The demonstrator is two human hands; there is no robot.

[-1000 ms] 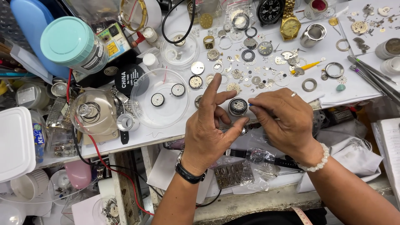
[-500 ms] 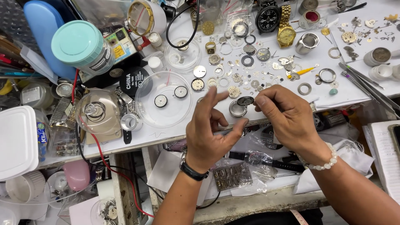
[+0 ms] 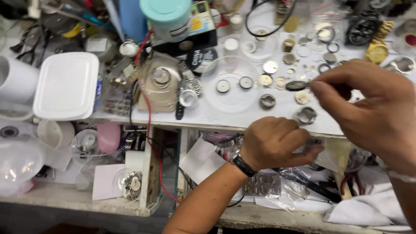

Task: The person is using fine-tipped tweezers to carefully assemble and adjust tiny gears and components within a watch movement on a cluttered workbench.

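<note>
Just left of the right hand [image 3: 372, 108], its pinched fingers [image 3: 318, 86] hold a dark ring [image 3: 296, 85] flat over the tabletop [image 3: 242, 119]; left hand [image 3: 273, 143] sits lower, loosely curled, holding nothing I can make out.

White lidded plastic box [image 3: 66, 85] at bench's left edge, teal-capped jar [image 3: 167, 17] behind it to the right. Clear round dish [image 3: 232, 84] mid-bench w/ two small watch dials inside; gold watch [image 3: 378, 48] far right, black cable loop [image 3: 268, 21] at the back.

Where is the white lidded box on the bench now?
In the head view, the white lidded box sits at the bench's left side, left of the red wire.
</note>
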